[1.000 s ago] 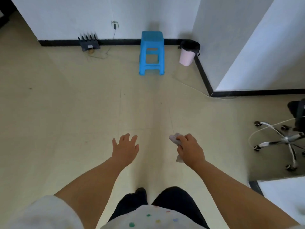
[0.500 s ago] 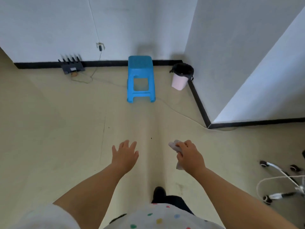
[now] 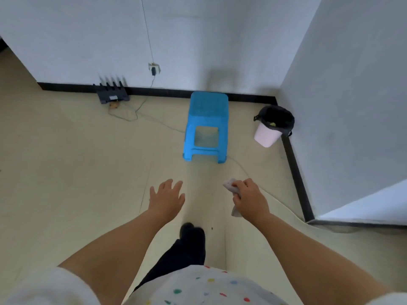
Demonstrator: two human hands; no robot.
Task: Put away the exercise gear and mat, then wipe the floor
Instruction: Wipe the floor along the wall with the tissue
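My right hand (image 3: 250, 199) grips a small crumpled pale cloth (image 3: 231, 186); one end pokes out past my fingers and another end hangs below my palm. My left hand (image 3: 166, 198) is held out over the beige floor (image 3: 66, 172) with fingers spread and holds nothing. Both hands hover above the floor in front of my legs. No mat or exercise gear shows in this view.
A blue plastic stool (image 3: 206, 126) stands ahead near the wall. A pink bin with a black liner (image 3: 272, 126) sits in the corner to its right. A black router (image 3: 112, 94) lies by the skirting, and a thin cable (image 3: 253, 179) runs across the floor near my right hand.
The view has tilted up and moved toward the corner, so the stool and bin appear nearer. The office chair on the right has left the view. My hands keep their pose.
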